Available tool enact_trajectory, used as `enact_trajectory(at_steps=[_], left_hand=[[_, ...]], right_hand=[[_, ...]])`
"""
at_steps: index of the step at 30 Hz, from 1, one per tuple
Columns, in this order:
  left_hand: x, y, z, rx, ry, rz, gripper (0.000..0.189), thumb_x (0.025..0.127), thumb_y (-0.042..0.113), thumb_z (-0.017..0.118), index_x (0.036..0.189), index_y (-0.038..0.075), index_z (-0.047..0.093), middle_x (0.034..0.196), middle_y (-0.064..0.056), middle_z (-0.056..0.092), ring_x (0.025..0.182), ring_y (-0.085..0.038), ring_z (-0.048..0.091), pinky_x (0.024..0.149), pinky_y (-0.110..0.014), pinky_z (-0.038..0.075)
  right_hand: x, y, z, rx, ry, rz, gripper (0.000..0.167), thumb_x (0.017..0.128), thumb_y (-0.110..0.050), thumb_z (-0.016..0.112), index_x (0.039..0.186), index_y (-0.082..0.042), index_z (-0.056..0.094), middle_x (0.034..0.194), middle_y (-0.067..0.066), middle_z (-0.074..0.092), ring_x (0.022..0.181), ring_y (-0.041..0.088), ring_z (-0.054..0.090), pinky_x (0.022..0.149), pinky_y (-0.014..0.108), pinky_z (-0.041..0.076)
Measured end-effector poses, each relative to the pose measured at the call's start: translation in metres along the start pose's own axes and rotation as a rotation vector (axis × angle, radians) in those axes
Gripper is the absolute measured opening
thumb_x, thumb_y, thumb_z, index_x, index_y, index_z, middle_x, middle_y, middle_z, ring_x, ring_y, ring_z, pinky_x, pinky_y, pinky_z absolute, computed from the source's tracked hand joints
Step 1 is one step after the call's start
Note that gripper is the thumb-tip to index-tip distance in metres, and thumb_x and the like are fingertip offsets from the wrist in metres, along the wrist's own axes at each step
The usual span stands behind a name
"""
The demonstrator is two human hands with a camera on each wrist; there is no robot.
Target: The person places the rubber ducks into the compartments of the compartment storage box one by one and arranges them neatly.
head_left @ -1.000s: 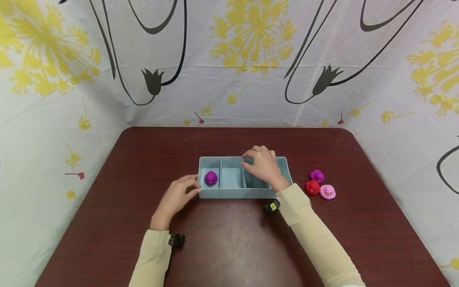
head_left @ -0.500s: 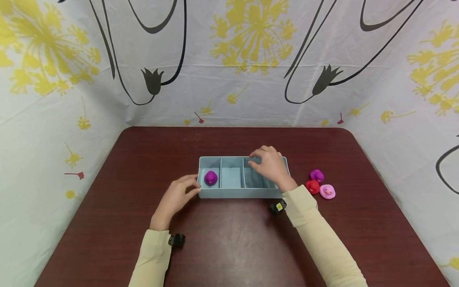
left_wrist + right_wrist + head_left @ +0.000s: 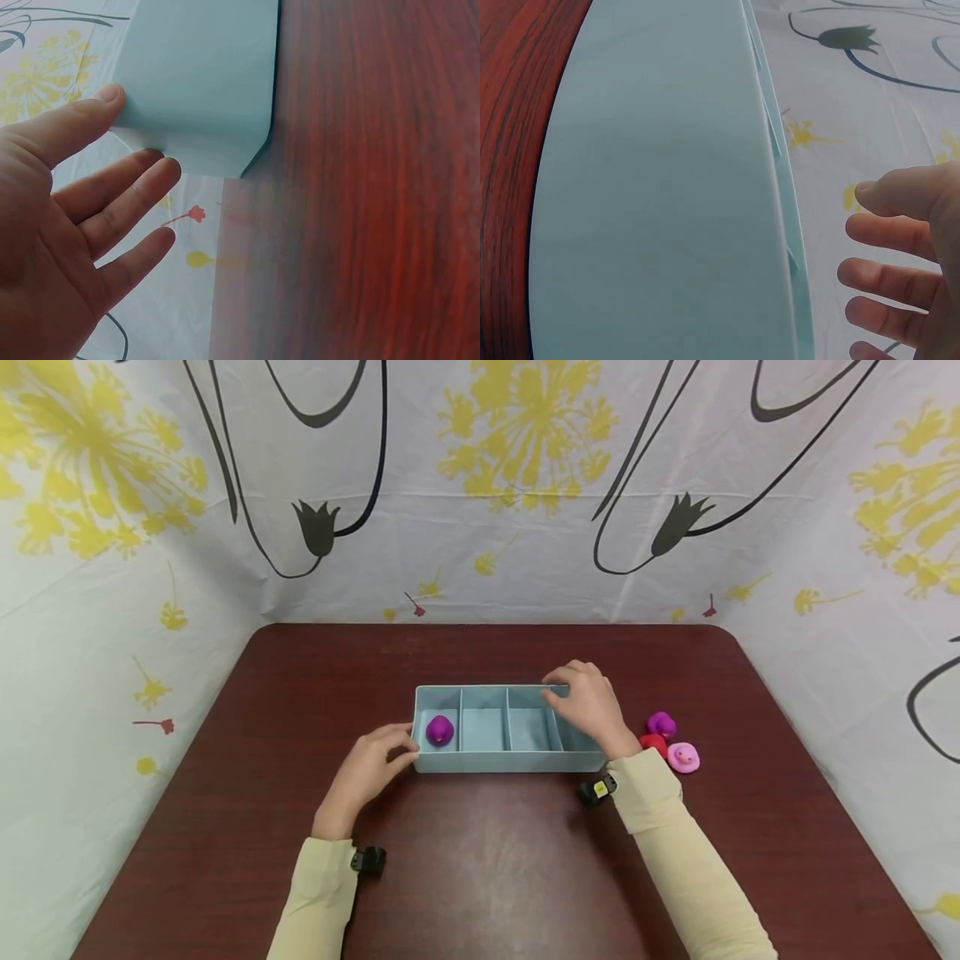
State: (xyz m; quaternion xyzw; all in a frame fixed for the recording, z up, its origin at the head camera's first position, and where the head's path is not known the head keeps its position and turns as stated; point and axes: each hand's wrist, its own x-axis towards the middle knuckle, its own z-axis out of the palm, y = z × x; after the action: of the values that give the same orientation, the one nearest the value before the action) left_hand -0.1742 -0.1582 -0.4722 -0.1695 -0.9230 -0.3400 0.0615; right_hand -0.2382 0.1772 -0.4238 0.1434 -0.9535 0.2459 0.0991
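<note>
A small yellow tag (image 3: 601, 788) shows on the black wrist camera (image 3: 589, 793) at a person's right cuff, its marks too small to read. The person's left hand (image 3: 367, 768) rests at the left end of a pale blue tray (image 3: 510, 763) on a dark red-brown desk (image 3: 480, 860), thumb against the front corner, fingers loosely extended and spread beside the end wall. The right hand (image 3: 590, 703) hangs over the tray's right end, thumb and fingers apart, the fingertips near the back rim.

The tray has four compartments in a row. In the leftmost sits a dark purple toy duck (image 3: 439, 731), just across the end wall from the left hand and well apart from the right.

Three more toy ducks lie in a cluster on the desk to the right of the tray, near the right wrist: a bright purple duck (image 3: 662, 724) at the back, a red duck (image 3: 654, 742) partly hidden by the right arm, and a pink duck (image 3: 683, 757) closest to the desk's right edge. Both arms wear cream sleeves (image 3: 690, 860). Behind the desk hangs a white cloth (image 3: 420, 527) printed with yellow blooms and dark tulips.
</note>
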Motion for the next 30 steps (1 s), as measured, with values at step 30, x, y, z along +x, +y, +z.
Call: enact_trajectory(at_steps=[30], left_hand=[[-0.002, 0.001, 0.000, -0.027, -0.010, -0.014, 0.009, 0.086, 0.019, 0.072, 0.093, 0.016, 0.069, 0.130, -0.009, 0.060, 0.115, -0.028, 0.059, 0.093, -0.045, 0.051]], right_hand=[[-0.018, 0.058, -0.037, -0.021, 0.031, 0.114, 0.021, 0.089, -0.023, 0.065, 0.102, -0.007, 0.071, 0.102, 0.013, 0.064, 0.102, 0.033, 0.052, 0.085, 0.053, 0.046]])
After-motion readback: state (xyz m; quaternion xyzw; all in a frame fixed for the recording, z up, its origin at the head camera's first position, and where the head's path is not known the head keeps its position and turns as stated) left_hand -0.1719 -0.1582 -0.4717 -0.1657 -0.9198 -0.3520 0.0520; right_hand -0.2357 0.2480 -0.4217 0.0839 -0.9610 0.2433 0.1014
